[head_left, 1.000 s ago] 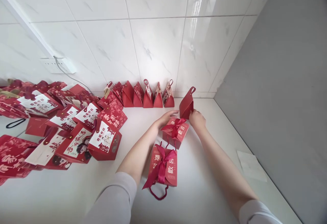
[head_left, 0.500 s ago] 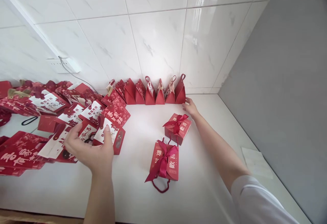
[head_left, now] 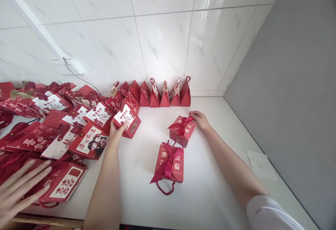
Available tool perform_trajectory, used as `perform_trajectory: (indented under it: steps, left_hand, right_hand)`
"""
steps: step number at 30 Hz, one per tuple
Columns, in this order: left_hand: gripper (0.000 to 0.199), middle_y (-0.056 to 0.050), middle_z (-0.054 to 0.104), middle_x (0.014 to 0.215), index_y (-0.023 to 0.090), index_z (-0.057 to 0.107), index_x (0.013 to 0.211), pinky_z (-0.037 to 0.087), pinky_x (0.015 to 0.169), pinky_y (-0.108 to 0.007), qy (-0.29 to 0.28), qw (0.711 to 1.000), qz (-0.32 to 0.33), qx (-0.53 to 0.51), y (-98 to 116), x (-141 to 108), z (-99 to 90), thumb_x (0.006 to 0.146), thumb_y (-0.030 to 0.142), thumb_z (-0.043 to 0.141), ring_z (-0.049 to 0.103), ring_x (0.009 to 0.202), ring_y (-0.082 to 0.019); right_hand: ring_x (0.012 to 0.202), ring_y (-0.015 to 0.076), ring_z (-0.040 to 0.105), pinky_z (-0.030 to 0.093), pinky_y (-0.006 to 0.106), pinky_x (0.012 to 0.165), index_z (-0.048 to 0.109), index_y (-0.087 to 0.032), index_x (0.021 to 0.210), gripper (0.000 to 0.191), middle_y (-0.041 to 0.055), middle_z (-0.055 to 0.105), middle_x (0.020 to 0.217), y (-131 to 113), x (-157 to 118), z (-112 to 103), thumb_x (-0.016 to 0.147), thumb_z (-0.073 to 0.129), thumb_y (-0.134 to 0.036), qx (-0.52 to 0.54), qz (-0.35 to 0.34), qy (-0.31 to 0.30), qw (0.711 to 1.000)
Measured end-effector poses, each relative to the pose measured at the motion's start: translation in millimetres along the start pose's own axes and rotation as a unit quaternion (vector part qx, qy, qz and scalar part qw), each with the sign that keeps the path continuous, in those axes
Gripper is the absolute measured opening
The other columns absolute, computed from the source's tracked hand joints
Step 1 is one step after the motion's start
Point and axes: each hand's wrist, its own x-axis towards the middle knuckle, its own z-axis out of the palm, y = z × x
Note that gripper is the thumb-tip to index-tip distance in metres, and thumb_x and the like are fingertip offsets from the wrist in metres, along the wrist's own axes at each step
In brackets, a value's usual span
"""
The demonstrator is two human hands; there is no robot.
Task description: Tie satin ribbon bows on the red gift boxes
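The thumb of my left hand [head_left: 118, 132] presses on the front of a red box with a white printed label [head_left: 124, 116], its fingers behind it, at the right edge of a pile of red boxes [head_left: 90, 141]. My right hand [head_left: 200, 119] has its fingers loosely stretched out at the upper right corner of a red box with a ribbon bow [head_left: 187, 134]; whether they touch it is unclear. A second ribboned box [head_left: 178, 169] with a rope handle lies nearer to me.
Pointed red boxes [head_left: 165, 99] stand in a row along the tiled wall [head_left: 162, 48]. At the lower left, another person's hand [head_left: 23, 191] is spread over red bags [head_left: 67, 184]. A pale sheet [head_left: 261, 165] lies on the white table [head_left: 204, 195] at the right.
My left hand has moved right and up and closed on the labelled box, tilting boxes behind it. My right hand has come down from the row's end to the ribboned box. Another person's hand has appeared.
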Motion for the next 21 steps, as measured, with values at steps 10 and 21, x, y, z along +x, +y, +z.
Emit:
perform_trajectory:
  steps: [10,21]
  left_hand:
    - [0.077,-0.01,0.058,0.136,0.024,0.045,0.139,0.043,0.108,-0.042,-0.211,0.977,0.017,0.014,-2.1,-25.1,77.1,0.072,0.041,0.079,0.057,0.123,-0.027]
    - [0.047,-0.009,0.061,0.132,0.021,0.062,0.125,0.044,0.107,-0.039,-0.367,0.917,0.156,0.019,2.5,-13.1,182.7,0.083,0.042,0.063,0.056,0.125,-0.026]
  right_hand:
    - [0.101,0.0257,0.066,0.05,0.04,0.094,0.071,-0.022,0.097,0.037,0.0063,0.072,0.11,-12.0,-13.3,11.7,0.083,0.06,-0.054,0.035,-0.028,-0.07,0.997]
    - [0.137,0.0283,0.042,0.04,0.048,0.109,0.041,-0.029,0.139,0.078,0.0088,0.043,0.15,-6.8,-17.2,17.0,0.072,0.076,-0.048,0.026,-0.125,-0.054,0.99]
